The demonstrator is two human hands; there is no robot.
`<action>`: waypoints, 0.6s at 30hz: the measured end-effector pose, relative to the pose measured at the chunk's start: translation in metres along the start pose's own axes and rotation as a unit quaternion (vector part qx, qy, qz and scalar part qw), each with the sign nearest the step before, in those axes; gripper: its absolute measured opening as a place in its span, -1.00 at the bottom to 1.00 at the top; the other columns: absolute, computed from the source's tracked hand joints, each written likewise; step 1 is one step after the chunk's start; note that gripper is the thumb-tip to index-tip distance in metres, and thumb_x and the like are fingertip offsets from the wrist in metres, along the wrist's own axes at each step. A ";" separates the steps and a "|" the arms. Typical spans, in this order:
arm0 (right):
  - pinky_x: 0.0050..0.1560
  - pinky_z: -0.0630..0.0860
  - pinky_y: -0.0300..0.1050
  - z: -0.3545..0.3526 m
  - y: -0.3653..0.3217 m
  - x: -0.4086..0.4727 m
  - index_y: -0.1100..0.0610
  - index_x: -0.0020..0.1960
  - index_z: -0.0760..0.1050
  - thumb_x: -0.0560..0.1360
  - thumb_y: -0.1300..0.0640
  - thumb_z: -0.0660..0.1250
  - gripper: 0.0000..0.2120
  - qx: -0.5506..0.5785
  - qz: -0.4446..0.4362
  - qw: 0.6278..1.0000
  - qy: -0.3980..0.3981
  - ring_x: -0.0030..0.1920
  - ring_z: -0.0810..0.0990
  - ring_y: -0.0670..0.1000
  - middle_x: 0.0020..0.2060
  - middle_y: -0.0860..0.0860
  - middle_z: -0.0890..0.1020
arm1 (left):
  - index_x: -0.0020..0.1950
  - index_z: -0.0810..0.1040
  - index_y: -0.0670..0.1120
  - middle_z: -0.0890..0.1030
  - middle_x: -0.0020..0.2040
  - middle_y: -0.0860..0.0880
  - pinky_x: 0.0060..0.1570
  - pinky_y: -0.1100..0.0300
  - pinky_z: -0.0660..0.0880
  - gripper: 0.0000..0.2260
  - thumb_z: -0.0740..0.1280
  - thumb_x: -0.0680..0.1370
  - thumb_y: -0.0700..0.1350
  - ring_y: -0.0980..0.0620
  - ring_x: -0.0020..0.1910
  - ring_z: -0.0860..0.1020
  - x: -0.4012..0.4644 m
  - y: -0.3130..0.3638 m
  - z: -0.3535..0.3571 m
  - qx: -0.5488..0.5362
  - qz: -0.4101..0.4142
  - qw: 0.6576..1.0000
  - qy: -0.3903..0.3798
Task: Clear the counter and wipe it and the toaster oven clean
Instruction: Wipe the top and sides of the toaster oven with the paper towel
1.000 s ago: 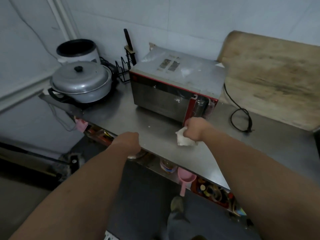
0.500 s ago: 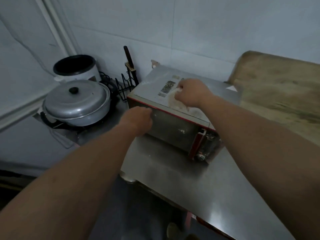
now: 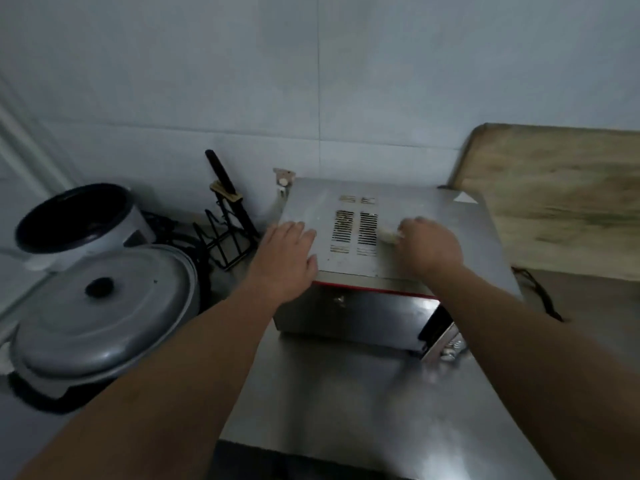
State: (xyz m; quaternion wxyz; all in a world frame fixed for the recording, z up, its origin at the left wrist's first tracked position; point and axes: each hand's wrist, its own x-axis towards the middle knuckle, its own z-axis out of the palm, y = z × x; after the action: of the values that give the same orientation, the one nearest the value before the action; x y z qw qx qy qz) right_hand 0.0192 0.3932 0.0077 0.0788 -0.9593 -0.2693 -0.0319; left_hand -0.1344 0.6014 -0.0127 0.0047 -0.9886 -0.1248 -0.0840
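Now the left hand (image 3: 287,258) lies flat, fingers spread, on the toaster oven (image 3: 433,230) at the worktop's (image 3: 363,403) far side; the right hand (image 3: 427,247) pinches a white cloth (image 3: 387,234) against its top, just right of the vents.

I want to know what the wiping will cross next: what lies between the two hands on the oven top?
In the head view, the vent slots lie between the left hand and the right hand with its cloth.
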 end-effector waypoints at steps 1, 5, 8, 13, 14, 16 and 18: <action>0.08 0.50 -0.01 0.011 0.000 -0.013 0.05 0.23 0.55 0.55 0.04 0.22 -0.70 -0.007 0.006 1.000 -0.024 0.08 0.58 0.16 0.09 0.09 0.60 | 0.57 0.24 -0.06 0.27 0.57 -0.12 0.56 -0.08 0.03 -0.50 0.08 0.65 0.10 -0.10 0.55 0.17 0.010 -0.002 0.000 -0.005 0.015 1.000 -0.007; 0.28 0.46 0.00 0.024 0.003 -0.053 0.06 0.33 0.54 0.51 0.15 0.26 -0.60 0.016 -0.007 0.999 -0.042 0.25 0.53 0.17 0.30 0.08 0.56 | 0.62 0.12 -0.02 0.11 0.63 -0.09 0.58 -0.08 -0.04 -0.47 0.01 0.67 0.13 -0.08 0.61 0.01 0.052 0.018 0.007 -0.043 0.067 0.997 -0.022; 0.28 0.43 -0.01 0.020 0.005 -0.072 0.05 0.32 0.53 0.56 0.05 0.22 -0.65 -0.016 -0.037 0.999 -0.030 0.24 0.53 0.12 0.28 0.06 0.57 | 0.63 0.08 0.00 0.05 0.65 -0.07 0.58 -0.08 -0.11 -0.46 0.00 0.67 0.13 -0.06 0.62 -0.07 0.067 0.053 0.015 -0.053 0.131 0.989 -0.038; 0.50 0.15 -0.04 0.032 0.008 -0.091 0.04 0.49 0.34 0.62 -0.15 0.11 -0.49 -0.035 -0.028 0.998 -0.054 0.49 0.30 0.07 0.48 0.05 0.37 | 0.64 0.04 0.02 -0.04 0.66 -0.07 0.57 -0.11 -0.20 -0.48 -0.01 0.68 0.07 -0.07 0.62 -0.19 0.075 0.094 0.032 -0.039 0.196 0.976 -0.082; 0.51 0.12 -0.04 0.035 0.007 -0.090 0.05 0.51 0.31 0.63 -0.17 0.08 -0.48 -0.032 -0.023 0.998 -0.054 0.52 0.26 0.07 0.51 0.05 0.34 | 0.64 0.02 0.02 -0.07 0.66 -0.06 0.57 -0.11 -0.20 -0.48 -0.02 0.68 0.06 -0.07 0.62 -0.21 0.076 0.097 0.036 -0.036 0.196 0.976 -0.091; 0.53 0.10 -0.02 0.037 0.006 -0.081 0.07 0.52 0.28 0.65 -0.19 0.02 -0.45 -0.026 -0.019 0.998 -0.049 0.54 0.21 0.07 0.53 0.07 0.30 | 0.64 0.00 0.02 -0.10 0.66 -0.05 0.57 -0.11 -0.20 -0.49 -0.04 0.69 0.05 -0.06 0.62 -0.23 0.083 0.096 0.040 -0.040 0.182 0.976 -0.111; 0.54 0.06 0.00 0.036 0.005 -0.069 0.06 0.57 0.18 0.65 -0.18 0.01 -0.44 -0.014 -0.029 0.998 -0.056 0.57 0.11 0.08 0.57 0.09 0.20 | 0.64 0.01 0.04 -0.07 0.66 -0.04 0.57 -0.11 -0.17 -0.50 -0.08 0.69 0.08 -0.06 0.62 -0.21 0.091 0.089 0.045 -0.062 0.153 0.978 -0.126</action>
State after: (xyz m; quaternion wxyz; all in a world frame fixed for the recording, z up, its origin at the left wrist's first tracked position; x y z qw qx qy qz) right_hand -0.0360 0.3594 -0.0357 0.0494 -0.9523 -0.3007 0.0162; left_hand -0.0178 0.5388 -0.0410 -0.0593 -0.9971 0.0336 0.0351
